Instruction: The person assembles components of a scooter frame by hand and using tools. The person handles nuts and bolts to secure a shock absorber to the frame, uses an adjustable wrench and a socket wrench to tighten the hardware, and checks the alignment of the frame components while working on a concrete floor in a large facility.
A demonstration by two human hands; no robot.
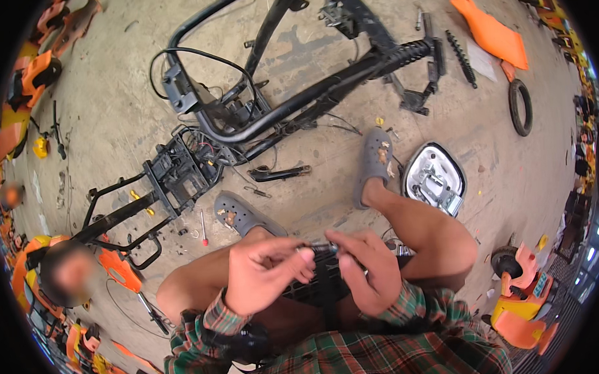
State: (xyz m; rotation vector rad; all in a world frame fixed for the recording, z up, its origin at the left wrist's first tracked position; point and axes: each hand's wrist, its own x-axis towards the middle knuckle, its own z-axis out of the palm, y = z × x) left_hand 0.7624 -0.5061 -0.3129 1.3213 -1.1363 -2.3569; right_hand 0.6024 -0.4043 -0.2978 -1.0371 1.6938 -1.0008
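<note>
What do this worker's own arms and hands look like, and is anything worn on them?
Both the left hand and the right hand are bare, with no gloves visible. Long plaid sleeves reach the wrists, checked in dark green and reddish orange with dark bands and thin pale lines. No cables or printed markings can be made out on them.

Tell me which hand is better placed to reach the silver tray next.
Probably the right hand: it is nearer the silver tray than the left hand, though both seem to grip a small part.
</note>
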